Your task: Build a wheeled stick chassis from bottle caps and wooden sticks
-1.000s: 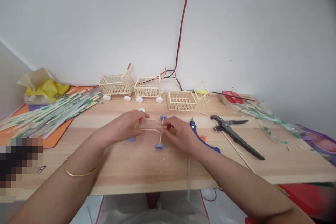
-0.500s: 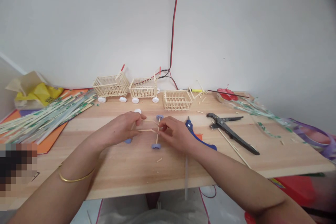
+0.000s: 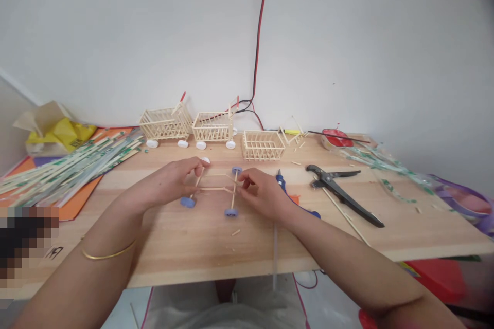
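Observation:
A small wheeled frame of thin wooden sticks lies on the table between my hands. Its right axle (image 3: 233, 193) has blue wheels, and one end of the left axle (image 3: 198, 180) carries a blue wheel (image 3: 188, 202). Two bent side sticks (image 3: 212, 188) run between the axles. My left hand (image 3: 175, 180) is beside the left axle, thumb and forefinger apart, with the forefinger near a white wheel (image 3: 206, 161). Close to the right axle, my right hand (image 3: 260, 190) has curled fingers with a gap at the thumb; whether its fingertips touch the sticks is unclear.
Two stick carts (image 3: 165, 123) with white wheels and a stick basket (image 3: 263, 145) stand behind. Right of my hands lie a blue glue gun (image 3: 281, 181) and black pliers (image 3: 339, 193). Bundled sticks (image 3: 88, 164) are left; a red-filled bowl (image 3: 337, 139) is back right.
Both hands have loosened around the frame. My left hand has drawn back left, uncovering the left axle and blue wheel; my right fingertips have moved slightly off the side sticks.

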Demonstrator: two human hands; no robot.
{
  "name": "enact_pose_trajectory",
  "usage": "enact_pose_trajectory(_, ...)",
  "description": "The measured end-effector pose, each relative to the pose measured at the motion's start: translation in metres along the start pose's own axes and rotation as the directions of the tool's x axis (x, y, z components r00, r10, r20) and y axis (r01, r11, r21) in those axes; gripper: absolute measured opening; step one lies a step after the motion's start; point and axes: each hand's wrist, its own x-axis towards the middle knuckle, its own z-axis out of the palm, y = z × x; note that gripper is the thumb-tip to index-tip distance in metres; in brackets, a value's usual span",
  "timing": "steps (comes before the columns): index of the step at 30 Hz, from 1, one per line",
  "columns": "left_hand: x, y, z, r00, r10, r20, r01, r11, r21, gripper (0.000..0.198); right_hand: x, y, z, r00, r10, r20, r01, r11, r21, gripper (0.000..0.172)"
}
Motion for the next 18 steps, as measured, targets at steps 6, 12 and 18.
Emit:
enact_pose_trajectory(6, 0.0005, -0.0011, 0.0026, 0.999, -0.038, 0.021, 0.038, 0.999, 0.007, 0.020, -0.0013, 0.0017, 0.0019, 0.999, -0.016, 0.029, 0.016, 1.000, -0.001, 0.015)
enact_pose_trajectory(12, 0.0035, -0.0010, 0.0056, 1.000, -0.017, 0.027, 0.016, 0.999, 0.046, 0.017, -0.0015, 0.0032, 0.0029, 0.998, -0.017, 0.064, 0.017, 1.000, -0.009, 0.018)
enact_pose_trajectory(18, 0.0046, -0.0012, 0.0096, 1.000, -0.004, 0.015, 0.003, 0.998, 0.066, 0.031, -0.0007, 0.0003, 0.0028, 0.996, -0.012, 0.084, 0.013, 1.000, -0.009, 0.022)
